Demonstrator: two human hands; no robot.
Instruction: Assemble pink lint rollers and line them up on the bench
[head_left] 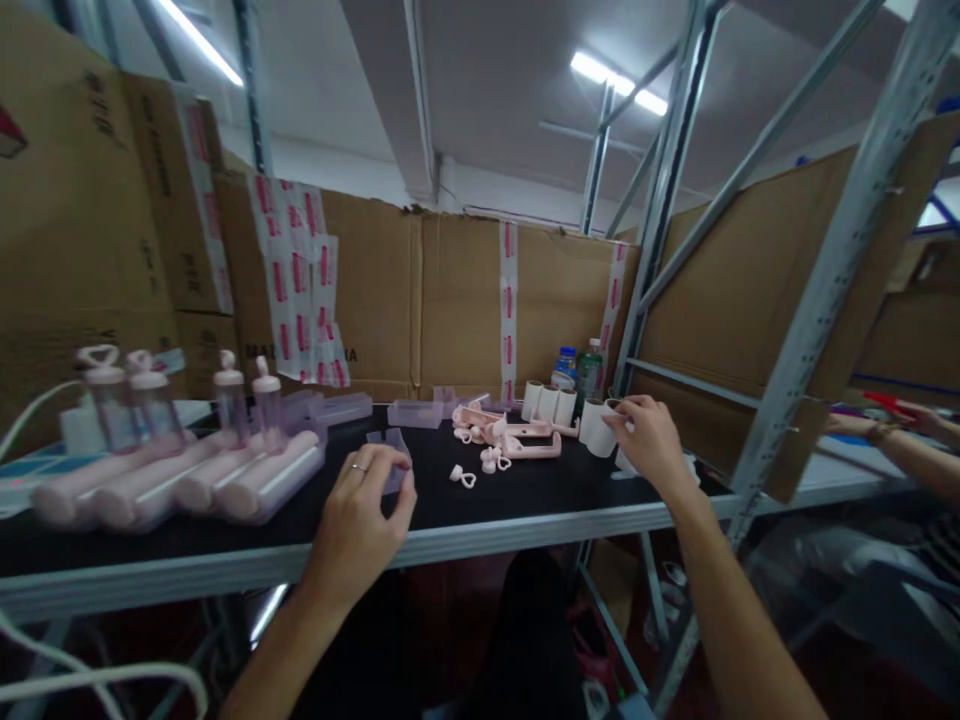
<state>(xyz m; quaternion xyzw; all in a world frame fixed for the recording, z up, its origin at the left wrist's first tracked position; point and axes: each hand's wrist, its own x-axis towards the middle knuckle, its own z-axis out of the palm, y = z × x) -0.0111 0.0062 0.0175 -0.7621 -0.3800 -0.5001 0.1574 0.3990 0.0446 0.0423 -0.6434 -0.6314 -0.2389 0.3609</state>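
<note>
My left hand point(364, 515), with a ring on one finger, is curled around a translucent purple plastic piece point(395, 443) over the front of the black mat. The fingers hide part of that piece. To the right, the fingers of my right hand point(649, 435) close on the rim of a white tube point(624, 461), which the hand partly covers. Another white tube point(598, 436) stands beside it. Between my hands lie pale pink caps with loops point(463, 476) and a pile of pink frame-shaped parts point(517, 435).
Assembled pink bottles point(259, 480) with clear upright tubes stand at the left. More purple plastic pieces point(415, 413) lie along the cardboard wall point(457, 310). Drink bottles point(590, 368) stand at the back right. A metal upright point(802, 330) rises there, with another person's arm point(911, 440) beyond.
</note>
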